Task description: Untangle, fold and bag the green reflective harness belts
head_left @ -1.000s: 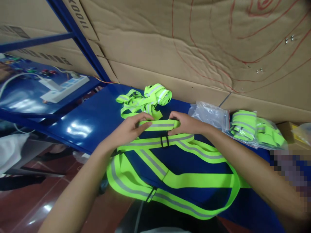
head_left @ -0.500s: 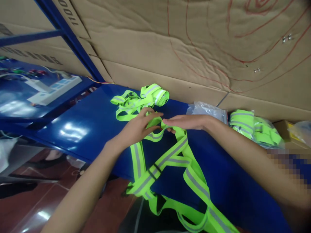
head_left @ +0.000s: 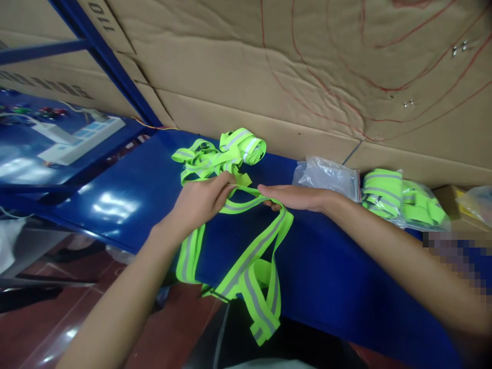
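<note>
A neon-green strap harness with grey reflective stripes (head_left: 249, 266) hangs over the front edge of a blue metal table (head_left: 146, 200). My left hand (head_left: 200, 200) is closed around its upper loop. My right hand (head_left: 295, 197) lies palm down on the same loop, fingers extended, with the strap pinched under them. The lower loops dangle bunched below the table edge. Just behind my left hand sits a second, crumpled green harness (head_left: 226, 154).
A clear plastic bag (head_left: 326, 177) and bagged, folded green harnesses (head_left: 400, 200) lie at the right against a cardboard wall (head_left: 307, 66). A white power strip (head_left: 80, 138) rests on a lower blue shelf at the left. Red floor shows below.
The harness lay spread wide on the table; both hands have gathered its top together, and the loops now hang narrow and bunched over the edge.
</note>
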Demonstrator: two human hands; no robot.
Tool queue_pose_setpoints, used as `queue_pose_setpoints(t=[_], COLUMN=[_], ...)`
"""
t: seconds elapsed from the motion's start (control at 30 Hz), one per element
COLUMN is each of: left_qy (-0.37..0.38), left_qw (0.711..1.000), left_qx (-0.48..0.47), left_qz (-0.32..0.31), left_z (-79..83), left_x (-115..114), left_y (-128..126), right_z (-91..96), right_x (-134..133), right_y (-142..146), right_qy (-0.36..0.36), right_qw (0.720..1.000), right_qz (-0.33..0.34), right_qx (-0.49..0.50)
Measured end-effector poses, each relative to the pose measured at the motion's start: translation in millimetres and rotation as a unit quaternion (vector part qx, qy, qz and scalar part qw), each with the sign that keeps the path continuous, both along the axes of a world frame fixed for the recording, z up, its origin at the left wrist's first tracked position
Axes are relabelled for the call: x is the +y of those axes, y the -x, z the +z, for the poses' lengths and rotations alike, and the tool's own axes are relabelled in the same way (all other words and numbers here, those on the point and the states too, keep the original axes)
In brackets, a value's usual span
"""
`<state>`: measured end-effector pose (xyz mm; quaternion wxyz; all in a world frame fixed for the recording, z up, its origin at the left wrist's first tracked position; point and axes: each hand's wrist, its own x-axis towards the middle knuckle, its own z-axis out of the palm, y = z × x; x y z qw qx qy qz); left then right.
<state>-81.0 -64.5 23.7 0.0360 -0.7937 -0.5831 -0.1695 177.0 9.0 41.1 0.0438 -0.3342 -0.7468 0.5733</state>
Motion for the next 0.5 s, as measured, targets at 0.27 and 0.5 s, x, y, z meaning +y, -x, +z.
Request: queue_pose_setpoints(t=[0.27,0.5], left_qy=[-0.015,-0.009], left_qw=[0.998,0.999], left_qx=[0.055,0.030], left_qz=[0.021,0.038], left_z=[17.7,30.1], left_x=[-4.0,-7.5], left_y=[9.6,10.9], right_z=[5.9,14.3], right_x=[-11.9,-22.3], right_y=[1.4,4.3], right_qy=[-0.016,0.099], right_qw=[1.000,0.991], right_qz=[-0.011,-0.040], right_qx=[0.005,0.079])
